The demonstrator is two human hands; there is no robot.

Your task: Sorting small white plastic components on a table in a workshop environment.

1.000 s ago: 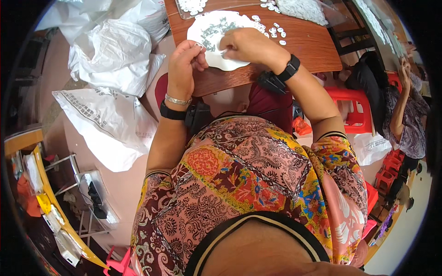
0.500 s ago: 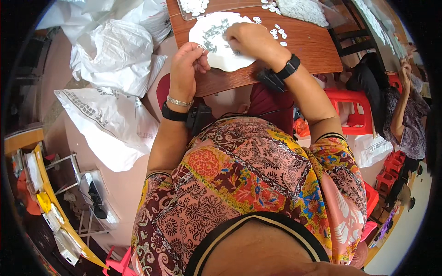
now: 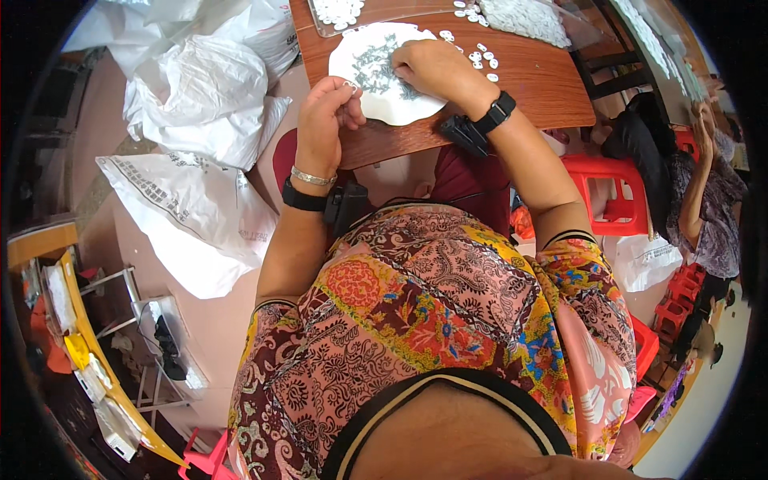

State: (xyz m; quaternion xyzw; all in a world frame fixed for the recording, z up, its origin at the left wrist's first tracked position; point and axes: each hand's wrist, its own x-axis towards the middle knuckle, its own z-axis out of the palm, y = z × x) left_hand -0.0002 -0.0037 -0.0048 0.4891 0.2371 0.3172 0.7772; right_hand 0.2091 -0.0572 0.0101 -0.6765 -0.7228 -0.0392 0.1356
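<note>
At the table's near edge, my left hand (image 3: 330,110) pinches a small white plastic piece (image 3: 350,85) between thumb and forefinger, its other fingers curled. A white wavy-rimmed plate or sheet (image 3: 346,70) lies just beyond it, with many small dark grey pieces (image 3: 372,66) scattered over its middle. Over the right side of that plate is my right hand (image 3: 438,70), knuckles up and fingertips pressed together down among the grey pieces. Whatever those fingertips hold, if anything, is hidden.
Loose white oval pieces (image 3: 484,58) lie right of the plate on the brown wooden table (image 3: 536,92). A clear tray (image 3: 338,11) and a bag of white pieces (image 3: 524,20) sit farther back. White sacks (image 3: 196,96) stand left; a red stool (image 3: 612,192) and another person (image 3: 704,192) are right.
My right hand has shifted very slightly on the plate, its fingertips now lower among the grey pieces. My left hand keeps its pinch on the white piece almost in place.
</note>
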